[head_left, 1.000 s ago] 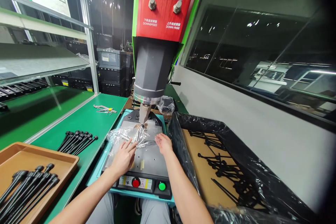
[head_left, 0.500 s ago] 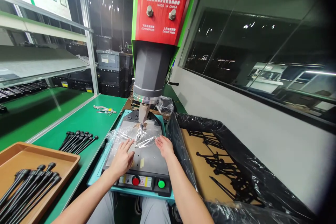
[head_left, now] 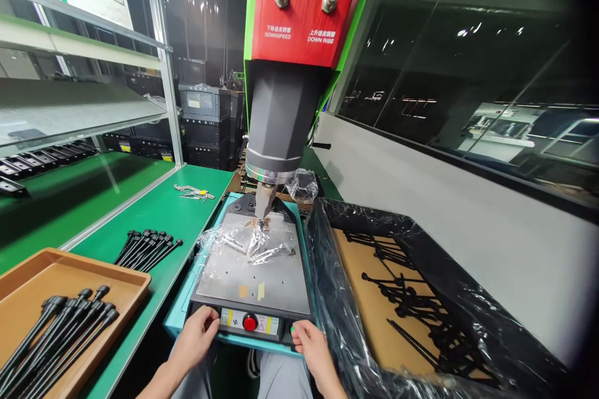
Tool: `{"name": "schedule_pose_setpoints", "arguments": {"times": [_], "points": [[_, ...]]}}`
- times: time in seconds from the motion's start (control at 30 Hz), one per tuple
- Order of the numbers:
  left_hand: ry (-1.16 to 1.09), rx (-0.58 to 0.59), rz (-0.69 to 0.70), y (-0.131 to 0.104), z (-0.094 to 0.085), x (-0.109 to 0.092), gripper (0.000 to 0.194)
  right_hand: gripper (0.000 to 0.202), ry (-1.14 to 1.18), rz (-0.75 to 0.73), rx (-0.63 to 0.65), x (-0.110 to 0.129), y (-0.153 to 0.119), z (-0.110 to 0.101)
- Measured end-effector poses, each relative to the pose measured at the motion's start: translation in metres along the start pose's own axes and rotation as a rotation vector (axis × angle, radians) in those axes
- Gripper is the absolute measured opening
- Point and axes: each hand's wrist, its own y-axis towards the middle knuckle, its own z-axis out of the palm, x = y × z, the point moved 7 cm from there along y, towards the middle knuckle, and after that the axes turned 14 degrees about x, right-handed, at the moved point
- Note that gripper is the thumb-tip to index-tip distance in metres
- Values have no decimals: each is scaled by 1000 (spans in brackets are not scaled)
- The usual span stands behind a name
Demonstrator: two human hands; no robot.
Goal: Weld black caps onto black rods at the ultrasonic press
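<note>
A grey wall with a dark window [head_left: 421, 62] fills the right of the room, and dark crates [head_left: 204, 103] are stacked at the back left. On the green table [head_left: 159, 215] lie pliers [head_left: 191, 191] and a bundle of black rods [head_left: 147, 248], knobbed ends away from the person, shafts slanting back to the near left. Nearer, an orange tray [head_left: 70, 274] holds more rods pointing the same way. To the right, a bin lined with black plastic [head_left: 334, 287] contains a tangle of dark parts [head_left: 412, 299].

The press's horn [head_left: 263, 201] points down onto a metal plate [head_left: 222, 287], where clear film [head_left: 210, 242] is bunched beneath the tip; glare hides which way anything under it lies. The front panel [head_left: 284, 326] is at the plate's near edge, its long axis running left to right, with a red button [head_left: 249, 322] mid-length and a green button [head_left: 292, 329] near its right end, mostly covered.

The left hand [head_left: 195, 333] is at the panel's left end, fingers curled inward; what they press is hidden. The right hand [head_left: 311, 344] is at the green button, fingers bent and bunched together; whether they push it I cannot tell.
</note>
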Motion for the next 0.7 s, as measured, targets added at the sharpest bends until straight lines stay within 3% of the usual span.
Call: {"name": "schedule_pose_setpoints", "arguments": {"times": [0.17,0.37,0.5,0.7], "points": [[-114,-1,-86,11,8,29,29,32,-174,-57,-58,-21,0,0],[-272,-19,69,5,9,28,20,34,-447,-204,-113,0,-12,12],[-316,12,135,-6,4,19,25,35,-398,-184,-31,1,-24,24],[-281,18,22,-36,12,26,30,42,-180,-28,81,-25,-36,45]]}}
